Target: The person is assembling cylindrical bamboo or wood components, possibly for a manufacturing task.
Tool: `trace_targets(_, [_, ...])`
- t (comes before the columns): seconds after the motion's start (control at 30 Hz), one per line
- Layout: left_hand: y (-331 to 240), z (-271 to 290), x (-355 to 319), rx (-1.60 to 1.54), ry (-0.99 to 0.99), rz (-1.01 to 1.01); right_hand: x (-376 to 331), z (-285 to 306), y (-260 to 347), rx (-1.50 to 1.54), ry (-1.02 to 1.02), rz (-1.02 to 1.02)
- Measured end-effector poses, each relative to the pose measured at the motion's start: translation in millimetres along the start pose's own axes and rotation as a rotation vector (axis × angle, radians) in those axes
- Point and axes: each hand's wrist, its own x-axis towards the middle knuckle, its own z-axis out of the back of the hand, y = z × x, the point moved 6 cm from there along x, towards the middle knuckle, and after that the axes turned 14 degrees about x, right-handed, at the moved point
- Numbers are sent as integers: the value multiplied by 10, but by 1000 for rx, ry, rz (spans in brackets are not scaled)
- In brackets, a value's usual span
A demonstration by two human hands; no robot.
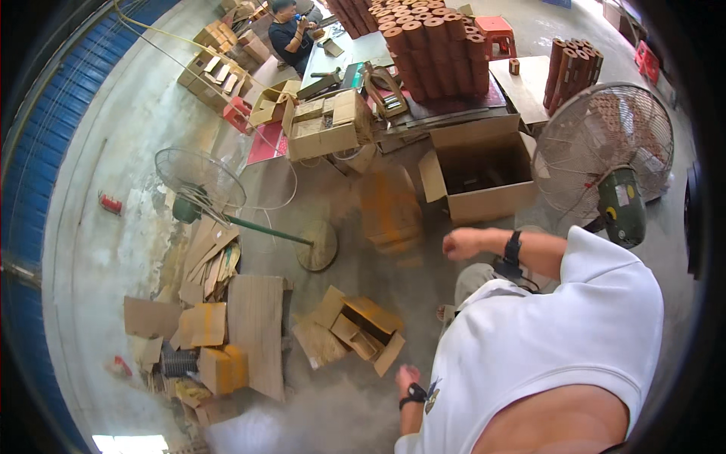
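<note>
My right hand is held out in front of me, fingers curled in and nothing seen in them. Just beyond it to the left is a brown carton with orange tape, smeared and apart from the hand. My left hand hangs low by my side; its fingers are too small and foreshortened to read. Nearest to it on the floor lies an open cardboard box with its flaps spread. A larger open carton, dark inside, stands ahead of my right hand. Both wrists carry black bands.
A standing fan is at the left, a larger fan at the right. Flattened cardboard piles up at the left. Ahead, a worktable bears stacked reddish-brown tubes and a box of parts. A person sits beyond.
</note>
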Motion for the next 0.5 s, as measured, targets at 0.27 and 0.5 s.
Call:
trace_targets(0.27, [-2707,-766,-586,320,-173,-505,2431,1860,609,-170,-324,70])
trace_targets(0.5, [-1407,-385,-891,716,-231,-178,4300,3076,924,-191,-653,82])
